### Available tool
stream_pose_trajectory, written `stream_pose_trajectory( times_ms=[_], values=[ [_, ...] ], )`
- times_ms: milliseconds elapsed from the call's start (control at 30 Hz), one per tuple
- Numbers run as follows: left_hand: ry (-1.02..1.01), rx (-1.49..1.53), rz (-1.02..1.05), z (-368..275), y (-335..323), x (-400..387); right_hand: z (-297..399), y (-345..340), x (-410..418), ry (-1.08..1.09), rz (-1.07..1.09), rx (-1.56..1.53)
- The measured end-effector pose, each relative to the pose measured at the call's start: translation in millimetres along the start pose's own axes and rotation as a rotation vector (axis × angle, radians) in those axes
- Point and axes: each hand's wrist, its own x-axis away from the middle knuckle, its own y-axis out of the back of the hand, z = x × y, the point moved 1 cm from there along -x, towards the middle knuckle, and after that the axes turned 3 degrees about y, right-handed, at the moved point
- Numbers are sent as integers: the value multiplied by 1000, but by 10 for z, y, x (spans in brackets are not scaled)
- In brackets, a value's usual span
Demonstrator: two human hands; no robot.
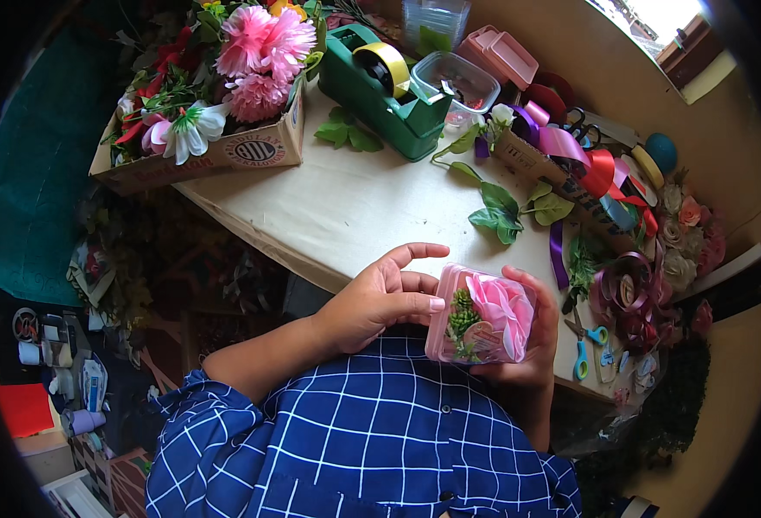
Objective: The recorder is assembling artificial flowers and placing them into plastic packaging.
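Observation:
A clear plastic box [437, 317] with a pink base stands tilted before my chest. Inside it show a pink artificial rose [500, 311], a green sprig [462, 314] and a small heart-shaped tag [482, 338] that bears writing. My right hand [539, 330] is closed around the box's right side and underside. At the box's left edge is my left hand [393, 291], its thumb at the pink rim and its index finger raised away from it; whether its hidden fingertips press on the box cannot be told.
Beyond the hands, a green tape dispenser [380, 97] stands on the table [354, 201]. A cardboard box [277, 146] of artificial flowers is at the left. To the right lie leaf sprigs [498, 210], a carton of ribbons [536, 158] and blue-handled scissors [581, 359].

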Motion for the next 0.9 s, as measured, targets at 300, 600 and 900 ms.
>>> stream_pose_trajectory(
  times_ms=[300,600,900],
  values=[
    [89,74,41,14,30,-21,25,2,9,-21,-26,4],
    [45,15,163,13,21,0,51,-17,23,5,-34,-11],
    [-314,-440,-51,-194,148,206,61,-34,-7,34,-28,0]
  ],
)
